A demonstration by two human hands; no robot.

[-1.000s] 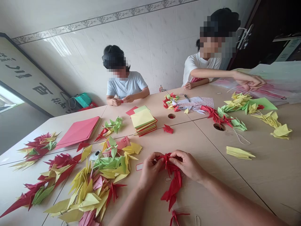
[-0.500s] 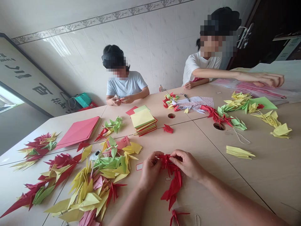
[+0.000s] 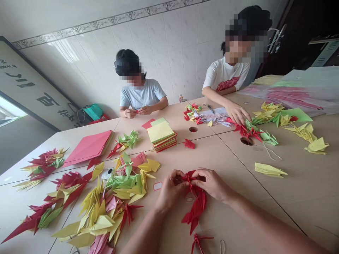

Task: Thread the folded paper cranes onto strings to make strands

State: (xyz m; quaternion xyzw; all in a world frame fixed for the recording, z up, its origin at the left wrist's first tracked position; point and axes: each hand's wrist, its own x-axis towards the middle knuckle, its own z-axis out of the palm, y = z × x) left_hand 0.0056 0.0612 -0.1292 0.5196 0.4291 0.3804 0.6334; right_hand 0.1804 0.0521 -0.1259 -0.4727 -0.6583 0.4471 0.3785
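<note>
Both my hands meet at the top of a chain of red folded paper cranes (image 3: 196,208) that hangs down onto the table. My left hand (image 3: 172,188) pinches the left side of the topmost red crane, and my right hand (image 3: 212,183) pinches its right side. The fingertips hide part of the folds. Below the chain lies a single red crane (image 3: 198,242), with a loop of white string (image 3: 222,246) beside it. A small red-edged label (image 3: 157,186) is on the table left of my left hand.
Heaped yellow, green and red cranes (image 3: 103,215) cover the left side. Behind are red paper sheets (image 3: 88,148) and a stack of square paper (image 3: 161,134). A yellow folded piece (image 3: 270,170) lies right. Two people sit opposite; one person's hand (image 3: 239,113) touches a red-green crane string.
The right-hand person's arm has moved from the plastic bags to the crane string. My fingers have shifted slightly on the red crane, whose wing now stands higher between them.
</note>
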